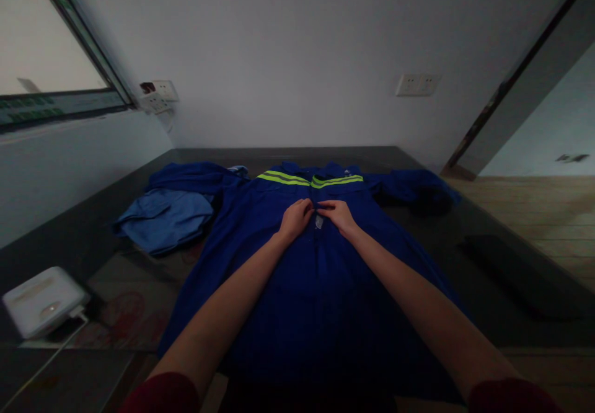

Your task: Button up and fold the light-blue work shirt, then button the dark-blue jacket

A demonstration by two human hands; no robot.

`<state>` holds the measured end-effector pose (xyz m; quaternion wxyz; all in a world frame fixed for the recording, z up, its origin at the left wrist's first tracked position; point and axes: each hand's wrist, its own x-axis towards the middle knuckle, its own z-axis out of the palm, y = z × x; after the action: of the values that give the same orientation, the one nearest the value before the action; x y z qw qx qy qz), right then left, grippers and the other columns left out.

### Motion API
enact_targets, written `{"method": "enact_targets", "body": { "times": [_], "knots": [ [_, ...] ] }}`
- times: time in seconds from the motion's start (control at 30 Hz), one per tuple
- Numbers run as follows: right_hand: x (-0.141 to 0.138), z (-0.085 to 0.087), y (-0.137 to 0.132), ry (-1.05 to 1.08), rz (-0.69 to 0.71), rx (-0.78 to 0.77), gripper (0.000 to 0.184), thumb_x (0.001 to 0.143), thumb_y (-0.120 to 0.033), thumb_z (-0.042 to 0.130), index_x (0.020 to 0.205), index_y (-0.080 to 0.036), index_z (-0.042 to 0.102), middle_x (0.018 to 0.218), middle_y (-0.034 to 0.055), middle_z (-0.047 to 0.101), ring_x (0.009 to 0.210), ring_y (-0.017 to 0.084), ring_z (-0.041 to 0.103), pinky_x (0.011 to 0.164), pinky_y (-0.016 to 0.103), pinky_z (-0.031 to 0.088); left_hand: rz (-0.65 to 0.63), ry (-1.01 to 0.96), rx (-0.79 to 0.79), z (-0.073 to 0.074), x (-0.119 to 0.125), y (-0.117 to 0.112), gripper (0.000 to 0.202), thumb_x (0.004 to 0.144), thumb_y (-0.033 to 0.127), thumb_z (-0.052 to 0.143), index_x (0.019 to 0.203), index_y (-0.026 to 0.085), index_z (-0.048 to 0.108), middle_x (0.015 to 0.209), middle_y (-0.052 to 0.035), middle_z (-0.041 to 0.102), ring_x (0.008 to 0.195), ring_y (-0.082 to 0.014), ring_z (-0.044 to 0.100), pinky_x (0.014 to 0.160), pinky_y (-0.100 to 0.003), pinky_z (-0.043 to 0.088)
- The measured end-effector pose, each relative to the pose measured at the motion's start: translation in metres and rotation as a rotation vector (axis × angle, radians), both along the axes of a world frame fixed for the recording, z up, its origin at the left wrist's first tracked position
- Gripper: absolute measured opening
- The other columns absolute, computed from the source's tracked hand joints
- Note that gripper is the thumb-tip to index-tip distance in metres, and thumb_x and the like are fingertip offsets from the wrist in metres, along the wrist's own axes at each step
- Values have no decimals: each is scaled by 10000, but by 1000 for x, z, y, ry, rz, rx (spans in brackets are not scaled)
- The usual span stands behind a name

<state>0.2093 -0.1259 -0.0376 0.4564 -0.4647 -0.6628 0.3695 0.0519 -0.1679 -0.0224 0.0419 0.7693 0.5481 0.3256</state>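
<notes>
A dark blue work garment (260, 239) lies spread on the table, collar away from me and sleeves out to both sides. Yellow-green reflective stripes (284, 178) cross its chest. My left hand (297, 217) and my right hand (338, 214) meet at the front opening, just below the stripes. Each pinches an edge of the cloth there, fingers closed. Beneath my fingertips a small pale patch (319, 221) shows on the opening. The fastening between my fingers is too small to make out.
A folded lighter blue cloth (171, 217) lies at left, partly under the sleeve. Near it stands a white box (44, 301) with a cable. At right lies a black flat object (520, 273) on the dark table (469, 214). Wall sockets (417, 84) are behind.
</notes>
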Motion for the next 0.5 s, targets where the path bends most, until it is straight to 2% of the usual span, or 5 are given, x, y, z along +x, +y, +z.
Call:
{"method": "enact_targets", "body": {
  "times": [0.17,0.5],
  "knots": [
    [-1,-7,3,-58,-66,72,137,635,-165,711,768,-159,742,793,65,745,739,217,680,719,318,522,18,8,-15,-4,-2,2,67,860,233,542,881,211,602,840,-27,648,769,-170,593,676,-249,428],
    [-4,4,-2,-153,-95,196,177,708,-87,631,829,-158,739,875,76,738,812,205,670,780,310,504,88,-19,-40,-1,-1,1,86,869,281,554,906,232,615,866,-21,695,789,-172,631,677,-245,429]
  ]
}}
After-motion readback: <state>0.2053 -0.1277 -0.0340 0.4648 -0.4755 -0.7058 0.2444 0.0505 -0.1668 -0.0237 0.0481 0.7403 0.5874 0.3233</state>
